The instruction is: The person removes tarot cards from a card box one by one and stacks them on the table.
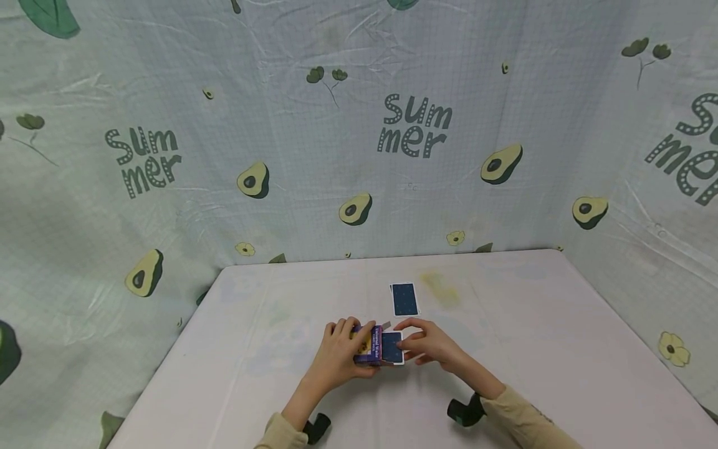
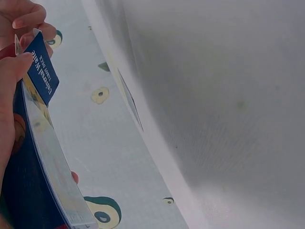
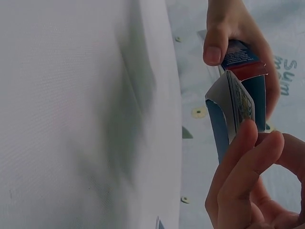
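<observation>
My left hand (image 1: 336, 352) grips a purple-blue tarot deck box (image 1: 377, 347) lettered "Universal Waite", held on its side above the table. Dark blue tarot cards (image 1: 392, 348) with a white border stick partly out of its right end. At those cards, the fingertips of my right hand (image 1: 432, 344) pinch the protruding end. The right wrist view shows a fingertip on the printed face of a card (image 3: 243, 105), beside the box's open mouth. A box flap (image 2: 44, 71) stands out in the left wrist view. How many cards are inside is hidden.
Beyond the box, a small stack of blue-backed cards (image 1: 405, 299) lies on the white-covered table (image 1: 314, 293). A yellowish stain (image 1: 440, 289) marks the cloth. An avocado-print curtain (image 1: 303, 137) hangs behind and at both sides. Black wrist devices (image 1: 467, 411) sit at both wrists.
</observation>
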The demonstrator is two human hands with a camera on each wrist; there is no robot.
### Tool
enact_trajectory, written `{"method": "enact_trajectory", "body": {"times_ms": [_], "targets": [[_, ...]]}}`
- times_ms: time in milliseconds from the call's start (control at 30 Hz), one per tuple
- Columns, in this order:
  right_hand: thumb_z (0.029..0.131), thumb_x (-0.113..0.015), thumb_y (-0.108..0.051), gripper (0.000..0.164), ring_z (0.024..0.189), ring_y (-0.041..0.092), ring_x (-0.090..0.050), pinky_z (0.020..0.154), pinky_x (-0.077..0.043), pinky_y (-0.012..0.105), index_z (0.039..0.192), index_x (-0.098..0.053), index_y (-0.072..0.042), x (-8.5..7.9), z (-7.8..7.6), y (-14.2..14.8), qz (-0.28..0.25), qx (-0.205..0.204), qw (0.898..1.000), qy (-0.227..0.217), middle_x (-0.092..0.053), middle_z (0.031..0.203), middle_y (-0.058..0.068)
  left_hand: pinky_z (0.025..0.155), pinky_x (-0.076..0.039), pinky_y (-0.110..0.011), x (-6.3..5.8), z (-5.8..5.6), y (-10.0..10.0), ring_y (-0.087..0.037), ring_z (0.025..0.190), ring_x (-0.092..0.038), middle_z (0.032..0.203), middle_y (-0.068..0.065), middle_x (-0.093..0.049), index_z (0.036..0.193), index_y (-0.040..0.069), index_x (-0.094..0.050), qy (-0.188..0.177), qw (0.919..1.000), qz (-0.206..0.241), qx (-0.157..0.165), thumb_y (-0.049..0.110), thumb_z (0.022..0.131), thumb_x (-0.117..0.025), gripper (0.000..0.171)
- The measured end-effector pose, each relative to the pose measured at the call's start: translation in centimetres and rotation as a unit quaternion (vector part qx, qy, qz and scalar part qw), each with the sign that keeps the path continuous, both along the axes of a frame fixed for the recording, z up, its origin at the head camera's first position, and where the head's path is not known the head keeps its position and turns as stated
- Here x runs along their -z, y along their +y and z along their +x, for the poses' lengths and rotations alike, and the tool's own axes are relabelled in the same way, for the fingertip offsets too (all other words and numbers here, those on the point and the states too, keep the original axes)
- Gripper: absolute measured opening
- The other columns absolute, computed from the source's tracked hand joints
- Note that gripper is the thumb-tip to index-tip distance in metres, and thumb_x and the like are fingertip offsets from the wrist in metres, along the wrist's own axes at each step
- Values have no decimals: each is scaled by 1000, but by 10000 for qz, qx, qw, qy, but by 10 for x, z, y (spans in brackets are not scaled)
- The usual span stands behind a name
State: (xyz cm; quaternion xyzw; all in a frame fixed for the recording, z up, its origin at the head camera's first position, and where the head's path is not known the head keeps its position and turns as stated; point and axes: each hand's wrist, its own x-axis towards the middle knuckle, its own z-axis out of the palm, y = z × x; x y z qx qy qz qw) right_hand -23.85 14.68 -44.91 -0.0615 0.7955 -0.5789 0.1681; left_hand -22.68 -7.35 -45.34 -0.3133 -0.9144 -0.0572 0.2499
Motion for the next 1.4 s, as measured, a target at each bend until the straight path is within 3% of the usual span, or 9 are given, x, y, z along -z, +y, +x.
{"method": "enact_trajectory", "body": {"times_ms": [233,1067,1400], "targets": [[81,-66,-22,37,66,18,-66,50,-46,25,114,-55,-10,-4,0,4,50,131,9999,-49,-69,89,11,80,-36,-38,-5,2,-1,-18,91,-45,103,-3,-47,126,22,-47,-190,9997,-108,-66,58,56,-74,83],[81,-64,-28,38,69,17,-66,53,-45,25,113,-58,-9,-4,0,26,-55,96,9999,-65,-68,91,9,79,-37,-38,-4,1,-5,-18,90,-46,102,-4,-49,125,21,-49,-4,10000,-61,-4,58,56,-75,82],[84,-59,-29,36,71,19,-67,54,-46,24,114,-57,-8,-6,-2,36,-40,68,9999,-68,-67,89,4,79,-36,-39,-4,1,-7,-19,90,-45,102,-6,-50,124,20,-50,-99,9999,12,-39,55,55,-76,82]]}}
